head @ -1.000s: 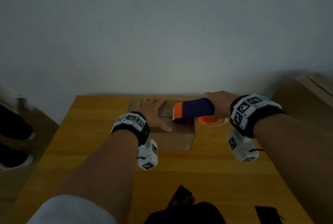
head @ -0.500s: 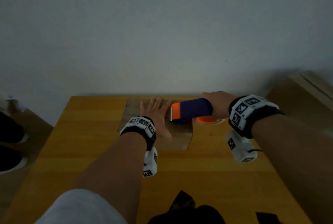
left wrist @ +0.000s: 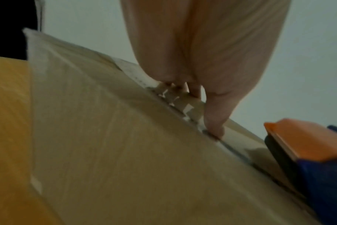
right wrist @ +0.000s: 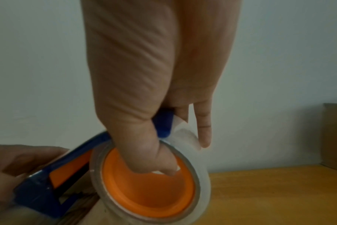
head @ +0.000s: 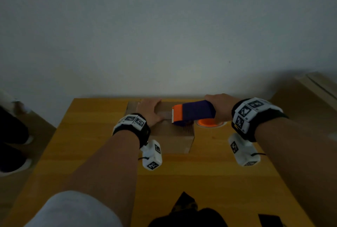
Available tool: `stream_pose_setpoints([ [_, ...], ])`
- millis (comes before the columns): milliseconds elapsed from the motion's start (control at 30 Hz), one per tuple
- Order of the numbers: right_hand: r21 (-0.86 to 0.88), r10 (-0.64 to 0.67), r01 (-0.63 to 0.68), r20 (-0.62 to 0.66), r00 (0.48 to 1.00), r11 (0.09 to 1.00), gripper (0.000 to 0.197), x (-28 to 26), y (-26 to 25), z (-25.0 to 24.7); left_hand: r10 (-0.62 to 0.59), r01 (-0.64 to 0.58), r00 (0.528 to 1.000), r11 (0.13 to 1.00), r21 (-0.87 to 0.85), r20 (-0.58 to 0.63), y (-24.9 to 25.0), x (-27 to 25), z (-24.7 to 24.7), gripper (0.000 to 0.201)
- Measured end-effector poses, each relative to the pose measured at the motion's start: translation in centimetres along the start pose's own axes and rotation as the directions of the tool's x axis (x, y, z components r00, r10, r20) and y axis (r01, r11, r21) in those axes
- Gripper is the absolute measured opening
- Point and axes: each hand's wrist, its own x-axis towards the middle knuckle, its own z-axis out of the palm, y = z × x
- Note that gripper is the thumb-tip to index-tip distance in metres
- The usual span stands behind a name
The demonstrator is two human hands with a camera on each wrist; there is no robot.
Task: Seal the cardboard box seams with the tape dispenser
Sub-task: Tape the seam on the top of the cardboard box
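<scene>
A small brown cardboard box (head: pixel 173 135) sits at the far middle of the wooden table (head: pixel 209 181). My left hand (head: pixel 149 110) lies flat on its top, fingers straight, thumb (left wrist: pixel 214 121) pressing near the taped seam. My right hand (head: pixel 218 106) grips the blue and orange tape dispenser (head: pixel 193 112), whose orange front edge rests on the box top just right of the left hand. In the right wrist view the thumb (right wrist: pixel 154 155) hooks into the orange core of the clear tape roll (right wrist: pixel 150 182). The box (left wrist: pixel 135 159) fills the left wrist view, with the dispenser (left wrist: pixel 308 159) at the right.
A large cardboard carton (head: pixel 310 99) stands to the right of the table. Dark shoes (head: pixel 11 135) are on the floor at the left. A dark object (head: pixel 186 212) lies at the table's near edge. A plain wall rises right behind the table.
My left hand slid along the box top toward its far left part. The dispenser stayed at the box's right side, shifting only slightly.
</scene>
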Motion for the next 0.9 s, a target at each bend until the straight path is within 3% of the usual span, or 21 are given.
stream_pose_setpoints([
  [167, -0.087, 0.012, -0.010, 0.027, 1.000, 0.996, 0.041, 0.3, -0.5, -0.2, -0.024, 0.027, 0.998, 0.998, 0.053, -0.052, -0.2, 0.6, 1.9, 0.084],
  [333, -0.089, 0.003, 0.000, 0.032, 0.999, 0.996, 0.041, 0.2, -0.3, -0.3, -0.077, 0.075, 0.991, 0.997, -0.015, -0.109, -0.1, 0.9, 2.8, 0.062],
  [533, -0.095, 0.001, 0.002, 0.030, 1.000, 0.995, 0.041, 0.3, -0.3, -0.3, -0.082, 0.080, 0.988, 0.997, -0.022, -0.127, 0.0, 0.8, 3.4, 0.070],
  [667, -0.131, 0.027, -0.020, 0.052, 0.998, 0.991, 0.048, 0.1, -0.3, -0.6, -0.084, 0.079, 0.986, 0.996, -0.041, -0.141, 0.0, 0.9, 3.4, 0.070],
  [767, -0.038, 0.005, -0.006, -0.011, 1.000, 0.999, 0.061, -0.1, 0.4, -0.7, -0.094, 0.088, 0.985, 0.995, -0.044, -0.143, -0.1, 1.0, 3.4, 0.071],
  [900, -0.017, -0.034, 0.034, 0.028, 0.999, 0.999, 0.046, -0.3, 0.9, -1.1, -0.100, 0.094, 0.984, 0.994, -0.046, -0.150, 0.0, 1.2, 3.6, 0.073],
])
